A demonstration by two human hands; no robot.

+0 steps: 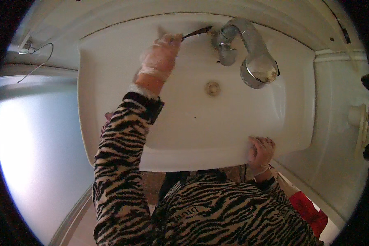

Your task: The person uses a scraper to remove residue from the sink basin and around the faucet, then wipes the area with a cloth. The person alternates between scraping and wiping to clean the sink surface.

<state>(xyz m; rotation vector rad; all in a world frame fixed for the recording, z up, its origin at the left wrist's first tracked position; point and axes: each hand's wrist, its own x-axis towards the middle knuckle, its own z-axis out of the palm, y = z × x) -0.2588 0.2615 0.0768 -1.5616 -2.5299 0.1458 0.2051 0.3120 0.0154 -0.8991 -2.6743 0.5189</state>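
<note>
My left hand [160, 57], in a thin clear glove, is at the back left of a white washbasin [172, 123]. It grips a slim dark tool [198, 32], whose kind I cannot tell; its tip points at the base of a grey metal tap [253, 43], close beside it. Whether they touch is unclear. My right hand [260, 153], also in a clear glove, rests with curled fingers at the basin's front rim; no object shows in it. A round drain fitting [213, 88] lies in the bowl's floor.
Below the tap's lever head [259, 72], its body spans the back right of the bowl. A small pinkish thing [108, 117] shows behind my left sleeve. A bright frosted panel [33, 138] stands left, a thin wire [46, 61] above it. Red cloth [309, 209] lies lower right.
</note>
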